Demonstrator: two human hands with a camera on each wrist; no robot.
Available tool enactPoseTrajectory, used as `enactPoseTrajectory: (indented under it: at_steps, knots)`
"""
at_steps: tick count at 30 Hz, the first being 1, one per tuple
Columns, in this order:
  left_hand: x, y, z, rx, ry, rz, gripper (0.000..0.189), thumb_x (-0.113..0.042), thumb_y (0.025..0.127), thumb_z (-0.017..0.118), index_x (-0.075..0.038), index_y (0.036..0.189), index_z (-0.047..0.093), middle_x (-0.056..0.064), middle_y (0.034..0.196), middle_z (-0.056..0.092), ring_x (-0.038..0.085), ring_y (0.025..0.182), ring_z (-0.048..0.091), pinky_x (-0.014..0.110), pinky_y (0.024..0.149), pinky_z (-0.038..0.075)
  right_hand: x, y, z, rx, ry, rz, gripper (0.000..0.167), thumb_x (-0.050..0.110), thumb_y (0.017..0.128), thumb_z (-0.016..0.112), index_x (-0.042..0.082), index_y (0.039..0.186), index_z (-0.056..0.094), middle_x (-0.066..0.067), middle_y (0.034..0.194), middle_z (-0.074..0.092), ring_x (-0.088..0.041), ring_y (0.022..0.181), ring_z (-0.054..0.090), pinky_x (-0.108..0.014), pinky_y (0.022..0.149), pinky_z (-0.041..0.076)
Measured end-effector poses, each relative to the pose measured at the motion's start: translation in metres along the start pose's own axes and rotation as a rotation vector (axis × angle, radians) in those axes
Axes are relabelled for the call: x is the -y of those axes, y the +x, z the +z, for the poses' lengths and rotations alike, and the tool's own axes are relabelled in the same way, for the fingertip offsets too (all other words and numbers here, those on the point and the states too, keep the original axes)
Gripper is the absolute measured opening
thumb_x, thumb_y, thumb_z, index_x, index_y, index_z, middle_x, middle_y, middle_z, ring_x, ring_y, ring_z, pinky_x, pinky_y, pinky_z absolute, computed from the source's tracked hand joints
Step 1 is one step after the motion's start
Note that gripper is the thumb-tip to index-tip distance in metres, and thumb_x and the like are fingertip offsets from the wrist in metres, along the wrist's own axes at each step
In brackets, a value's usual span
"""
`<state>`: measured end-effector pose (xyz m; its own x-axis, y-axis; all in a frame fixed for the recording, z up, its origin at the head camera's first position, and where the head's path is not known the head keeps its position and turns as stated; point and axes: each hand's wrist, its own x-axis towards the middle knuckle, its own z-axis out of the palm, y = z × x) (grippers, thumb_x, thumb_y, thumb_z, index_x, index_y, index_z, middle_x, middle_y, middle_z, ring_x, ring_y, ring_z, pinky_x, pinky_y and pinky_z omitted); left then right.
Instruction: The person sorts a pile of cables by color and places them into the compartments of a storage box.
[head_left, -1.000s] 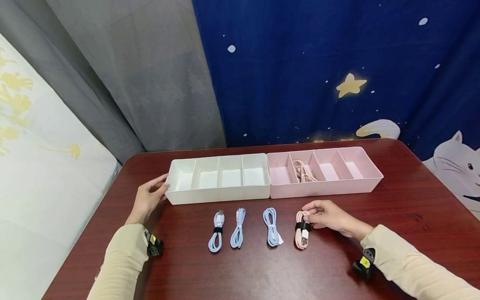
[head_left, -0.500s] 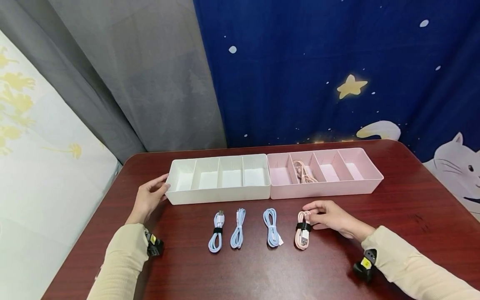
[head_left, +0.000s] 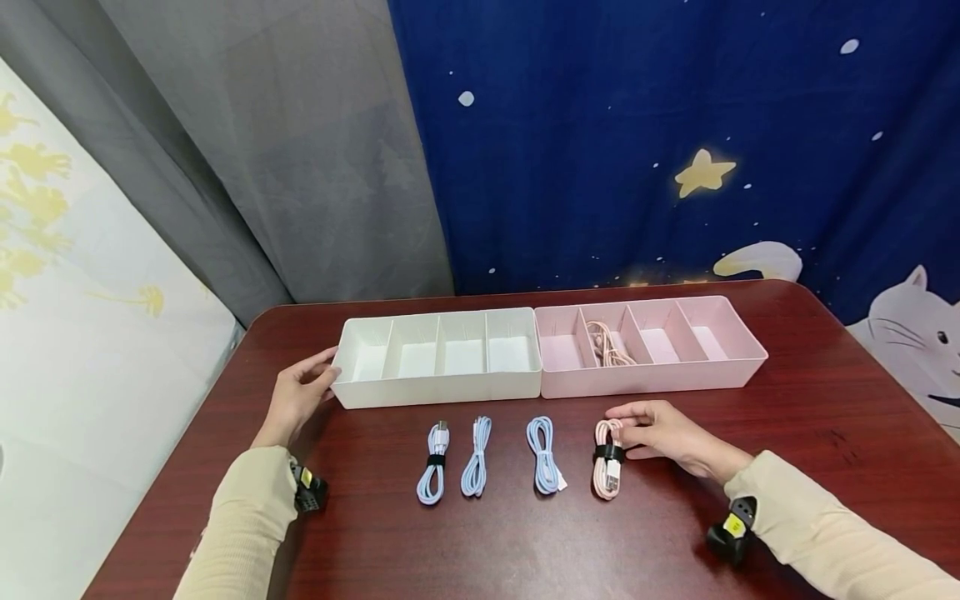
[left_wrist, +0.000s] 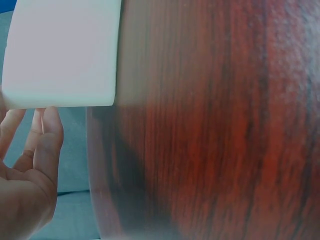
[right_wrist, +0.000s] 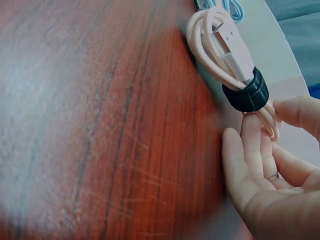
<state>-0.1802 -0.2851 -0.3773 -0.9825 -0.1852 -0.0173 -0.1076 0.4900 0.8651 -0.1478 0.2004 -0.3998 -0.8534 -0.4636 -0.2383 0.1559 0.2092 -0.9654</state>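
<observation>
In the head view my left hand (head_left: 296,396) rests its fingertips against the left end of a white divided storage box (head_left: 442,390). The left wrist view shows fairly straight fingers (left_wrist: 49,135) at the end wall of that box. A coiled pink USB cable (head_left: 604,479), bound by a black strap (right_wrist: 248,95), is pinched at its far end between thumb and fingers of my right hand (head_left: 663,436). Its metal plug lies along the coil, pointing toward the table's near side. To its left lie three coiled light-blue cables, one strapped (head_left: 430,483), one plain (head_left: 475,471) and one tagged (head_left: 544,458).
A pink divided box (head_left: 645,381) stands end to end with the white one. Its second compartment from the left holds a loose pink cable (head_left: 611,350). Behind the dark red table (head_left: 525,542) hang grey and blue curtains (head_left: 562,150).
The near end of the pink cable has shifted slightly to the right in my right hand. My left hand stays at the white box, and the blue cables have not moved.
</observation>
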Motion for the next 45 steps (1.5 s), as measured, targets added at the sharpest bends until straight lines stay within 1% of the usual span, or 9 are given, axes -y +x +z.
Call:
enactPoseTrajectory:
  at_steps: [6,14,22,29,36,45]
  knots:
    - [0.0003,0.0006,0.0003,-0.001,-0.004,0.005,0.045,-0.026,0.088,0.055,-0.012,0.131,0.046,0.017,0.109,0.052,0.001,0.076,0.054,0.018,0.065,0.048,0.0022,-0.0027,0.0008,-0.002,0.065,0.02,0.048,0.004,0.083,0.057,-0.022,0.119,0.037,-0.006,0.092,0.06,-0.008,0.081,0.056,-0.037,0.074,0.049]
    - [0.0012,0.0012,-0.0004,-0.002,0.002,0.002,0.046,-0.027,0.088,0.055,-0.013,0.131,0.046,0.016,0.109,0.052,0.001,0.076,0.054,0.018,0.065,0.048,0.0027,-0.0036,0.0,0.004,0.084,0.005,0.045,0.0,0.084,0.053,-0.022,0.12,0.036,-0.004,0.09,0.059,-0.009,0.08,0.057,-0.035,0.073,0.05]
    - [0.0012,0.0016,0.0005,-0.011,-0.011,0.004,0.045,-0.026,0.088,0.056,-0.012,0.13,0.047,0.015,0.107,0.053,0.001,0.075,0.054,0.018,0.065,0.048,0.0023,-0.0046,0.001,0.008,0.131,-0.014,0.044,-0.001,0.085,0.051,-0.022,0.12,0.034,-0.007,0.092,0.057,-0.013,0.083,0.058,-0.035,0.074,0.049]
    - [0.001,0.0007,-0.0002,0.0,0.002,-0.002,0.046,-0.027,0.088,0.055,-0.013,0.131,0.046,0.016,0.109,0.052,0.002,0.076,0.053,0.018,0.065,0.048,0.0036,-0.0058,0.003,0.009,0.153,-0.011,0.043,-0.001,0.086,0.049,-0.021,0.121,0.033,-0.009,0.095,0.056,-0.015,0.085,0.058,-0.037,0.075,0.049]
    - [0.0002,0.0004,0.0004,0.0,0.0,-0.002,0.046,-0.026,0.088,0.055,-0.013,0.131,0.046,0.016,0.109,0.052,0.001,0.077,0.053,0.017,0.065,0.048,0.0034,-0.008,0.0039,-0.011,0.165,-0.005,0.046,-0.001,0.085,0.05,-0.021,0.122,0.032,-0.008,0.095,0.056,-0.014,0.085,0.058,-0.037,0.074,0.049]
    - [0.0003,0.0001,0.0002,0.008,-0.013,0.003,0.046,-0.026,0.088,0.055,-0.012,0.131,0.045,0.016,0.109,0.052,0.0,0.076,0.054,0.018,0.066,0.048,0.0028,-0.0083,0.0047,-0.025,0.169,-0.032,0.046,-0.002,0.084,0.052,-0.022,0.121,0.032,-0.008,0.094,0.055,-0.013,0.082,0.058,-0.037,0.074,0.049]
